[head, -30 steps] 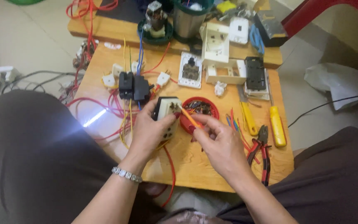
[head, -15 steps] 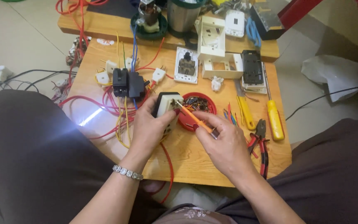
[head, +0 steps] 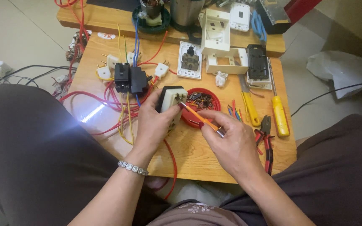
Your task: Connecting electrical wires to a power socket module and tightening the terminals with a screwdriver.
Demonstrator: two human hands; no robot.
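Head view looks down on a small wooden table (head: 105, 50) crowded with electrical parts, the person's dark-clad knees pressed to its near edge on both sides. The left hand (head: 153, 121) wraps its fingers round a cream socket block (head: 172, 100), held tilted just above the tabletop near the middle, thumb along its near side. The right hand (head: 231, 144) pinches an orange screwdriver (head: 197, 117) between thumb and fingertips, the other fingers curled in; its tip rests on the face of the socket block. Right behind the tool sits a red lid (head: 208, 102) full of small screws and wire scraps, touching or almost touching the block.

Open room is scarce. Red and yellow wires (head: 118, 113) loop over the left half around a black switch unit (head: 130, 78). To the right lie a yellow-handled knife (head: 250, 106), a yellow screwdriver (head: 280, 119) and red-handled pliers (head: 267, 142), running close to the right edge. The only bare wood is the strip along the near edge, beneath both wrists, and a patch to the left where a glare falls. A red wire hangs off the near edge between the knees.

Against the picture a second ago, the hands have kept much the same grip, but the screwdriver tip has come off the red lid's rim and onto the block, and the right hand has settled lower, nearer the table's front edge.
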